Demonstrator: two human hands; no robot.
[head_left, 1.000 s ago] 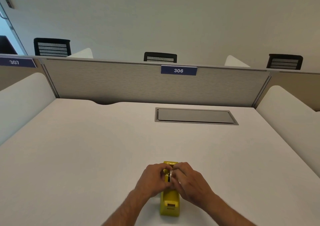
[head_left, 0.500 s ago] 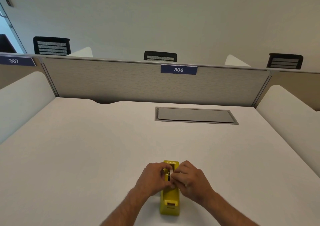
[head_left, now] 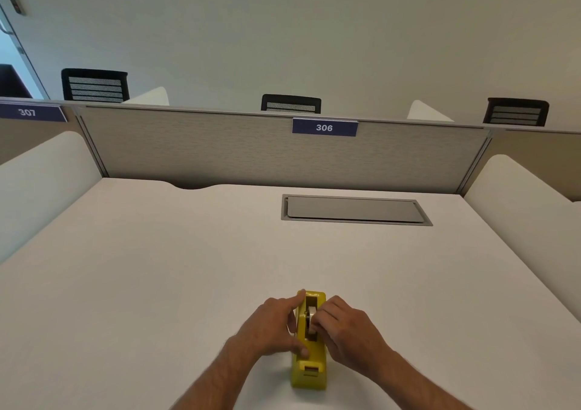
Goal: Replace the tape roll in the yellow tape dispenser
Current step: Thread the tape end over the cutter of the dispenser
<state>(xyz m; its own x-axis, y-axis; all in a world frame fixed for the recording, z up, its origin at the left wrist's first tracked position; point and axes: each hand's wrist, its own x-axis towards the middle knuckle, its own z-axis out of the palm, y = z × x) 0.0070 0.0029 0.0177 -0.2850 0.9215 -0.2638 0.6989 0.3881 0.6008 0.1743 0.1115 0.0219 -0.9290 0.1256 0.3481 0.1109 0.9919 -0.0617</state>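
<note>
The yellow tape dispenser (head_left: 309, 357) stands on the white worktop (head_left: 157, 268) close to my near edge, its cutter end toward me. My left hand (head_left: 270, 328) grips its left flank, forefinger laid along the top edge and thumb pressed low on the side. My right hand (head_left: 345, 331) curls its fingers (head_left: 319, 318) around the tape roll (head_left: 312, 318) seated in the dispenser's well.
</note>
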